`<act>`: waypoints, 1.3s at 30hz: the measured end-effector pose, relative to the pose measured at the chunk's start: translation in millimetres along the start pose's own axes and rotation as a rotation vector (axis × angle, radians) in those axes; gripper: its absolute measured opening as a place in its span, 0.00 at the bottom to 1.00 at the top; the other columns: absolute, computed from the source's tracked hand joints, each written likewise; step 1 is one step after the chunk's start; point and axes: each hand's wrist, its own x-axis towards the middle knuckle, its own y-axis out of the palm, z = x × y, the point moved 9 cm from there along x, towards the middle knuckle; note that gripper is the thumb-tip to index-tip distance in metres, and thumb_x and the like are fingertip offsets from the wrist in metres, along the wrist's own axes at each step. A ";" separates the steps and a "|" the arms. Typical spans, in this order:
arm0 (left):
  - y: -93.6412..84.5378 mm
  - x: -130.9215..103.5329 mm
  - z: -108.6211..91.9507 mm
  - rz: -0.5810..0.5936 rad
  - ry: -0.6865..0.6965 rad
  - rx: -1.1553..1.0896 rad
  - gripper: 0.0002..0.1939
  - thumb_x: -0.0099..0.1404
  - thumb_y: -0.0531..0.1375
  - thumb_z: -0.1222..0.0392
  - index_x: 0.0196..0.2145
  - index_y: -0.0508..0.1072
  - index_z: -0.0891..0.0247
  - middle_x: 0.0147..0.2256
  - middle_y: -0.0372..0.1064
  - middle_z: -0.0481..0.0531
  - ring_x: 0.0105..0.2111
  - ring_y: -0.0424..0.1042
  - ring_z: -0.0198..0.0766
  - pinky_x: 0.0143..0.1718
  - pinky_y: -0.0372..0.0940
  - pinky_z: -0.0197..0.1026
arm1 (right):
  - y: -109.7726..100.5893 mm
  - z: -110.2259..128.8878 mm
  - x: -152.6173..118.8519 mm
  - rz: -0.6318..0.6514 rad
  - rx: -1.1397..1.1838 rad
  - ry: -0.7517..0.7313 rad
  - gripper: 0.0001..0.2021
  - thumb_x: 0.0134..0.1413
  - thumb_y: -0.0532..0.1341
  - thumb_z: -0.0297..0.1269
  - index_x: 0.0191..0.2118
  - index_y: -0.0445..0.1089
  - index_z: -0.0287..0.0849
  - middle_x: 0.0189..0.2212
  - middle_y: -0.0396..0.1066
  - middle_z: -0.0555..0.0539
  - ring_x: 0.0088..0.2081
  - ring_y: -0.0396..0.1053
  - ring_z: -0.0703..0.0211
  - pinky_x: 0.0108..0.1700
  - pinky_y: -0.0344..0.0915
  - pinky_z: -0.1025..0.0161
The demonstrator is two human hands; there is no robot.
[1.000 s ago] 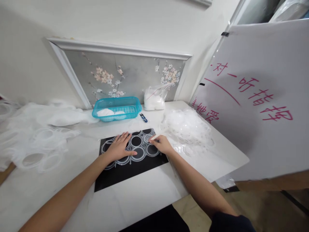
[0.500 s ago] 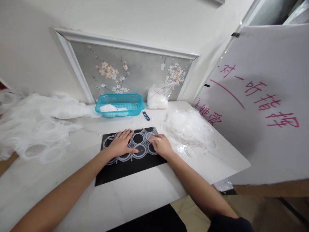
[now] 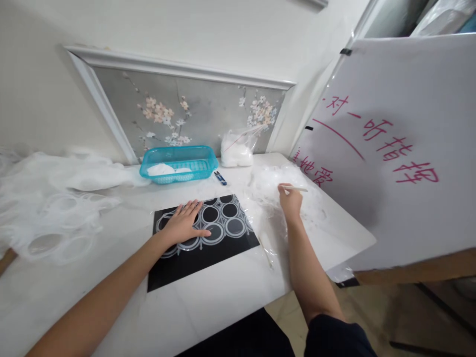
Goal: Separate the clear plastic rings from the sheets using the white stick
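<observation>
My left hand (image 3: pixel 185 224) lies flat with spread fingers on a clear sheet with whitish ring outlines (image 3: pixel 235 227), pressing it to a black board (image 3: pixel 193 271). Over the pile of clear plastic pieces (image 3: pixel 266 181) on the right is my right hand (image 3: pixel 290 201), its fingers closed round a thin pale stick (image 3: pixel 297 188). Whether those fingers also hold a bit of plastic, I cannot make out. Another thin pale strip (image 3: pixel 267 253) rests on the table just right of the board.
Behind the board stand a blue plastic basket (image 3: pixel 178 176) with white pieces inside and a clear bag of white material (image 3: pixel 237 151). Small blue snips (image 3: pixel 220 178) lie near the basket. White ring-cut netting (image 3: pixel 67 213) heaps on the left. A whiteboard (image 3: pixel 401 208) leans at right.
My right hand has moved off the ringed sheet, right and up to the plastic pile, with the stick still in it. My left hand stays on the sheet. The view has shifted slightly.
</observation>
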 end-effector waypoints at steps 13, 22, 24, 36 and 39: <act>-14.5 -17.8 23.6 0.179 -0.173 0.101 0.60 0.57 0.58 0.31 0.72 0.34 0.66 0.72 0.31 0.60 0.71 0.33 0.54 0.68 0.36 0.57 | 51.7 63.4 -62.5 0.675 0.322 -0.061 0.17 0.56 0.58 0.48 0.34 0.78 0.40 0.32 0.79 0.44 0.35 0.74 0.52 0.39 0.68 0.59; -27.0 -21.0 26.0 0.124 -0.197 0.132 0.57 0.59 0.61 0.37 0.72 0.37 0.64 0.71 0.38 0.62 0.71 0.37 0.58 0.68 0.39 0.60 | 85.2 56.3 -95.6 0.799 0.270 -0.063 0.14 0.54 0.60 0.43 0.28 0.78 0.38 0.19 0.73 0.49 0.23 0.70 0.58 0.26 0.61 0.66; -36.0 -20.5 12.7 0.050 -0.174 0.158 0.54 0.59 0.63 0.39 0.72 0.41 0.64 0.71 0.38 0.62 0.71 0.37 0.59 0.68 0.38 0.61 | 83.8 55.4 -97.2 0.776 0.260 -0.073 0.14 0.55 0.59 0.43 0.30 0.78 0.39 0.22 0.75 0.48 0.25 0.72 0.57 0.28 0.63 0.65; -9.0 51.7 -118.6 -0.039 0.180 -0.023 0.41 0.68 0.55 0.37 0.70 0.51 0.64 0.70 0.41 0.62 0.71 0.39 0.54 0.69 0.36 0.57 | 70.8 80.4 -112.8 0.718 0.144 -0.318 0.10 0.58 0.58 0.32 0.34 0.79 0.45 0.37 0.81 0.46 0.46 0.76 0.50 0.50 0.69 0.57; 6.5 62.2 -114.2 0.019 0.180 -0.045 0.44 0.68 0.53 0.35 0.71 0.48 0.64 0.70 0.39 0.62 0.71 0.38 0.55 0.68 0.37 0.60 | 66.3 80.5 -93.6 0.643 0.095 -0.342 0.09 0.53 0.61 0.28 0.32 0.79 0.45 0.35 0.81 0.46 0.49 0.74 0.48 0.55 0.65 0.54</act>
